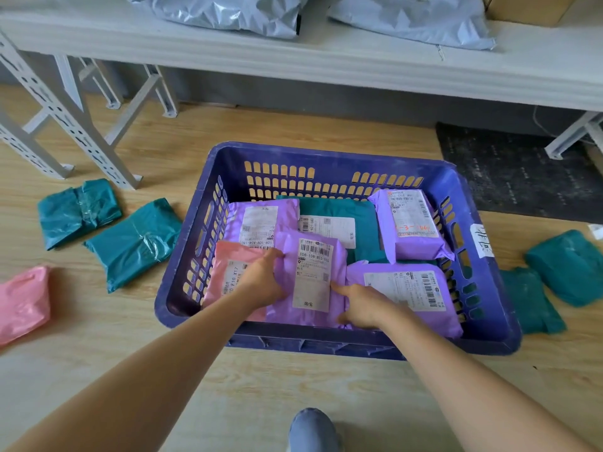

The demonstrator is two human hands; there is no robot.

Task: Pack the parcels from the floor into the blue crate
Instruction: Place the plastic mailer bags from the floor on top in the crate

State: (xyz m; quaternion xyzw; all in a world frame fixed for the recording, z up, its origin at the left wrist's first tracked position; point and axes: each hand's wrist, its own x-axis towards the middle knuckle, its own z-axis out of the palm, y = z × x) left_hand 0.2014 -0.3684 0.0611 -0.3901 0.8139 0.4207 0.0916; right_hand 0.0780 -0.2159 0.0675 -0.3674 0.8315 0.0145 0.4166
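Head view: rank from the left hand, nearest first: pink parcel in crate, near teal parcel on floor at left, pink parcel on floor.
From the left hand:
1. Pink parcel in crate, right beside the hand.
2. Near teal parcel, floor left of the blue crate.
3. Pink floor parcel, far left edge.

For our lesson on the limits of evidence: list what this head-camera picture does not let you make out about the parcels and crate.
- Crate floor: hidden by parcels.
- Teal parcel in crate: mostly buried under purple ones.
- Label small print: too small to read.
- Pink parcel on floor: cut off by left edge.
- Purple parcel: sides covered by left hand and right hand.
- Grey bags on shelf: cut off by top edge.
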